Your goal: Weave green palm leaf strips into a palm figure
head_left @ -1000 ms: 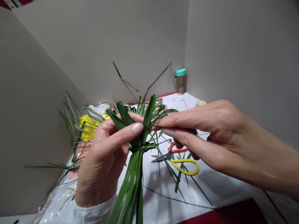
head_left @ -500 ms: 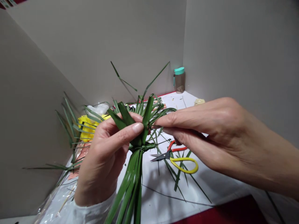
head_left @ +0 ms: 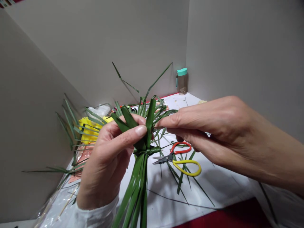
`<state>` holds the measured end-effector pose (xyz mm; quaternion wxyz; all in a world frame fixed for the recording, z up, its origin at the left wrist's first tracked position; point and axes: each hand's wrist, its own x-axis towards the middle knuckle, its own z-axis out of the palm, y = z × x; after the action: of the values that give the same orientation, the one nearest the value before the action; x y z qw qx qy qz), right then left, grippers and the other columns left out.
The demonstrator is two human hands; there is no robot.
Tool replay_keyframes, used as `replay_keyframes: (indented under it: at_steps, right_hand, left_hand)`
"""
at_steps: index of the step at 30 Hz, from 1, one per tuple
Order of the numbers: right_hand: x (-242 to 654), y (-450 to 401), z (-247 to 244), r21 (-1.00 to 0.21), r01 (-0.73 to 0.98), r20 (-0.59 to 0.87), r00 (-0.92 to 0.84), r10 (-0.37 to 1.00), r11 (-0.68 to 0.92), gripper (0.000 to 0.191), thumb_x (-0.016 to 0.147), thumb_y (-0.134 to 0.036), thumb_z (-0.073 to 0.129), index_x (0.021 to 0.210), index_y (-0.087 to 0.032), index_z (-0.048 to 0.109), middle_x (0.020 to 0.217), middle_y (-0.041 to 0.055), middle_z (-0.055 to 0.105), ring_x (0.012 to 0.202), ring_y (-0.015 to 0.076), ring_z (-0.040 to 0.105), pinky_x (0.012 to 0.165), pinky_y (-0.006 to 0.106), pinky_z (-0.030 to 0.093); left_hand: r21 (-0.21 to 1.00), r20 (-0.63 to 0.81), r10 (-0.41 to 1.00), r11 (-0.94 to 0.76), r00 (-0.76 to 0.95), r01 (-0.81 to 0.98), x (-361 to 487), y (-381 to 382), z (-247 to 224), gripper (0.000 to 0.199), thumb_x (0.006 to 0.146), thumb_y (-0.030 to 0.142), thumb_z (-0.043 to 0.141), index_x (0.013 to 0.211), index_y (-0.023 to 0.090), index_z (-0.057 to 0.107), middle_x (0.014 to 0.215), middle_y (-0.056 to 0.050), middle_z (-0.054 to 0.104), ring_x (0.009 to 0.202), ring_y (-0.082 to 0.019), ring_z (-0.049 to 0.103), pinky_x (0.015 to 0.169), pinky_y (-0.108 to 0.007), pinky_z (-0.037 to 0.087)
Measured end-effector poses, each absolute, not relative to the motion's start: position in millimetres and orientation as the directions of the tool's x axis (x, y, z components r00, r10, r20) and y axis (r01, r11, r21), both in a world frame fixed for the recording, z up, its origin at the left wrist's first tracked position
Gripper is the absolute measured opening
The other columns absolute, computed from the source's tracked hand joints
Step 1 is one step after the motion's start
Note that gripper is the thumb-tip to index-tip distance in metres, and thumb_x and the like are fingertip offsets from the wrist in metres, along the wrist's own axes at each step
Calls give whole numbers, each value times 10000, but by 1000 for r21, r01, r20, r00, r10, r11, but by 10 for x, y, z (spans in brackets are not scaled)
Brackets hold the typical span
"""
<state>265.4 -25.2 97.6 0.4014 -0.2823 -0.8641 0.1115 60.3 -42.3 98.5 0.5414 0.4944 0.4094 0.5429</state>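
A bundle of long green leaf strips [head_left: 136, 186] is bound at a knot near the middle, its tails hanging toward me and short wide ends standing up. My left hand [head_left: 111, 148] grips the upper part, thumb pressed on the leaf beside an upright strip. At the right of that strip, my right hand [head_left: 204, 133] has its fingertips pinched together; what lies between them is too small to make out. Scissors [head_left: 169, 158] with one red and one yellow handle lie on the white table below the right hand, blades parted.
Beyond the hands are more green leaves [head_left: 142, 107], a yellow ruffled item [head_left: 89, 134] and a white plastic bag [head_left: 101, 110]. A bottle with a turquoise lid [head_left: 182, 80] stands by the grey partitions. Cut strips lie around the scissors; a dark red surface [head_left: 220, 218] is nearest me.
The knot and hanging tails have shifted slightly right. My right hand has moved a little, showing more of the red scissor handle. My left hand keeps its hold.
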Motion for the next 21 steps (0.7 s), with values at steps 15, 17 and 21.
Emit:
replay_keyframes:
  at_steps: [15, 17, 21]
  right_hand:
    - [2627, -310, 1003, -385, 439, 632, -516, 578, 812, 109, 989, -178, 591, 944, -196, 688, 767, -27, 702, 647, 125, 625, 590, 285, 430]
    - [2593, -310, 1013, -458, 448, 589, -494, 640, 768, 100, 979, -176, 601, 1056, -199, 661, 756, -43, 680, 636, 114, 618, 550, 267, 421]
    - [2535, -298, 1010, -615, 359, 505, -505, 700, 702, 161, 976, -172, 604, 1130, -213, 581, 640, -105, 630, 579, 93, 602, 545, 241, 439]
  left_hand:
    - [983, 116, 989, -101, 90, -155, 600, -430, 995, 44, 813, 230, 782, 774, 219, 763, 801, 10, 621, 808, -136, 555, 732, -212, 475]
    - [982, 137, 985, -122, 104, -144, 605, -428, 989, 47, 831, 222, 768, 785, 232, 767, 808, 11, 632, 805, -141, 564, 730, -223, 479]
    - [983, 171, 979, -162, 114, -89, 636, -420, 971, 72, 863, 221, 757, 802, 256, 773, 830, 8, 670, 811, -170, 612, 761, -263, 519]
